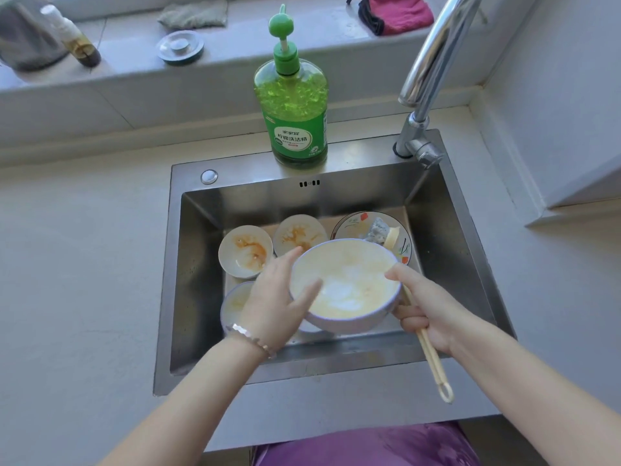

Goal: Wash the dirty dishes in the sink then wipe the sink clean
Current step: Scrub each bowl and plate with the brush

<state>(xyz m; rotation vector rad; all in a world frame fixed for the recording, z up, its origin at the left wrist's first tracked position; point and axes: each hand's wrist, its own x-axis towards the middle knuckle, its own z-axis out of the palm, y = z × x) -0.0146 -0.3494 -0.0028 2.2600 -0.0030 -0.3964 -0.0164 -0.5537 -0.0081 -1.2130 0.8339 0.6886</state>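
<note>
Foamy bowl (349, 284) over sink (188, 183), left hand (274, 304) gripping rim, right hand (426, 307) pinching rim and brush handle (433, 361)

L hand (279, 297), R hand (426, 306) grip bowl (349, 280) over sink (440, 264); R also holds brush (433, 361).

Before me a pale grey counter (84, 264) runs from left to right. Behind it a tiled ledge (134, 58) stands one step higher. On the ledge lie a grey cloth (193, 15), a pink cloth (396, 11), a round metal lid (180, 47) and a small bottle (75, 38). A white wall (554, 79) closes my right side. Soft daylight brightens the ledge.
</note>
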